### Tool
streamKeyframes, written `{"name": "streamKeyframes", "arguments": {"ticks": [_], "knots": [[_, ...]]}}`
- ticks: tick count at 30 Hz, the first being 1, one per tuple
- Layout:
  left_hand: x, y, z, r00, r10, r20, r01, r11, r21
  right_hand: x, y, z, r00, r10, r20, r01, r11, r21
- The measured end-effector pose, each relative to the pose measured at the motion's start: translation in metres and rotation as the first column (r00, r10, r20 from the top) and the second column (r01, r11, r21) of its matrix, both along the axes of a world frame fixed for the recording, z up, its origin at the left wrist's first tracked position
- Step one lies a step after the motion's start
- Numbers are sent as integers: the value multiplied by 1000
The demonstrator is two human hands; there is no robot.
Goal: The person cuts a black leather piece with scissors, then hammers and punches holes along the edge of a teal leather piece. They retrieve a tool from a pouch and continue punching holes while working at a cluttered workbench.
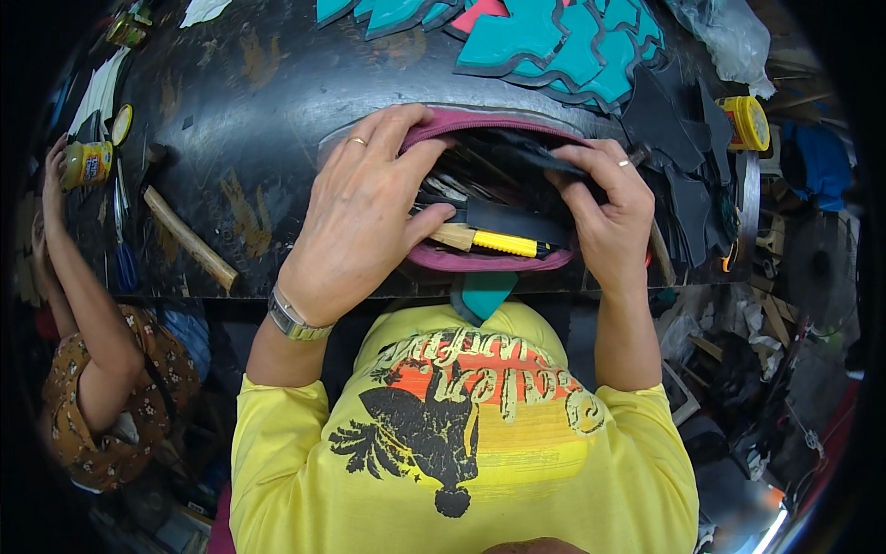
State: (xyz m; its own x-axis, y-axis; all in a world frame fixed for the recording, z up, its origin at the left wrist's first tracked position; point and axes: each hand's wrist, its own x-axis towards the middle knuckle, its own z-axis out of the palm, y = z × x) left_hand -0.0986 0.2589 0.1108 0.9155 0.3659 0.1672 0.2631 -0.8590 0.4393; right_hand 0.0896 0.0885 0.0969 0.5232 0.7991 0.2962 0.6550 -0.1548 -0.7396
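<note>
– While the pouch (pixel 498 264) is hiding most of its insides in shadow, what's showing mid-frame?
– Yellow cutter (pixel 503 243) is poking out; teal pieces (pixel 517 42) are cluttering upper right.
– Hands?
– Left hand (pixel 360 198) is spreading wide against the pouch's left end, right hand (pixel 614 208) is pinching a black flap (pixel 526 148); pouch is sitting between.

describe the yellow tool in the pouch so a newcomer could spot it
On the black table, find the open pink-rimmed pouch between the left hand and the right hand. The yellow tool lies along the pouch's near side. Its ridged grip is the only bright yellow thing showing in there.
</note>
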Motion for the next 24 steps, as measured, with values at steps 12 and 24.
{"name": "streamKeyframes", "arguments": {"ticks": [12, 24], "knots": [[5, 0, -1, 1000, 24, -5, -24, 1000, -4, -12, -30, 26, 876, 299, 379, -271, 954, -127], [3, 11, 1, 998, -1, 69, 17, 973, -232, 9, -7, 22, 962, 265, 66, -253, 956, -151]]}}
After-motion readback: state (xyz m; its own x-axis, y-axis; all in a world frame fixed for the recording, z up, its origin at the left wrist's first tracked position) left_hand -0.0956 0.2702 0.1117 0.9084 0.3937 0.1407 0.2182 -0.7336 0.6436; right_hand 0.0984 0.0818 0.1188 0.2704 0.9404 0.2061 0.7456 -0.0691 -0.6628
